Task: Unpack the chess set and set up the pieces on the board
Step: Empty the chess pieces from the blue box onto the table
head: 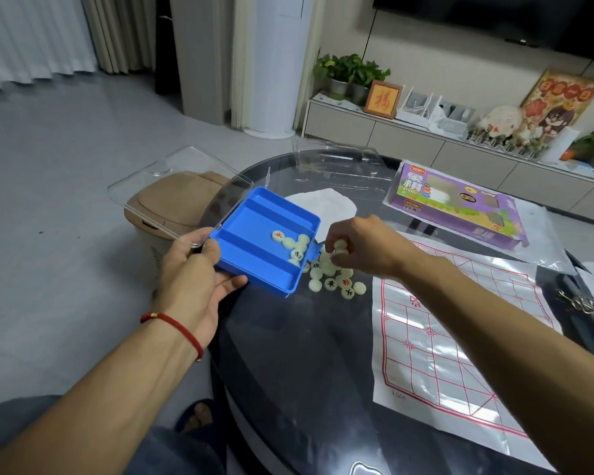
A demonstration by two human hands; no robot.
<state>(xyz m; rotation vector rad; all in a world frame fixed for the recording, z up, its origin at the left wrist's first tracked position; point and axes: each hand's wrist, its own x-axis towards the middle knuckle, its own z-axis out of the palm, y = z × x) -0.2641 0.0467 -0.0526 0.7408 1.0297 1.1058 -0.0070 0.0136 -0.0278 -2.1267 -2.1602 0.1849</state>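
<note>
Now tipping blue box [254, 234] with left hand [194, 272] gripping it, right hand [360, 246] pinching round pieces [336, 282] just beside its low corner.

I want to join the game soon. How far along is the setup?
Done: the board sheet lies spread on the table and the purple box is opened. In hand: the left hand tips the blue tray, the right hand gathers spilled pieces. Left: a few pieces remain in the tray; none stand on the board.

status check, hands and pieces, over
Left hand grips tilted blue tray, few pieces inside. Right hand pinches pieces from pile on table. Board sheet bare, nothing blocking.
</note>
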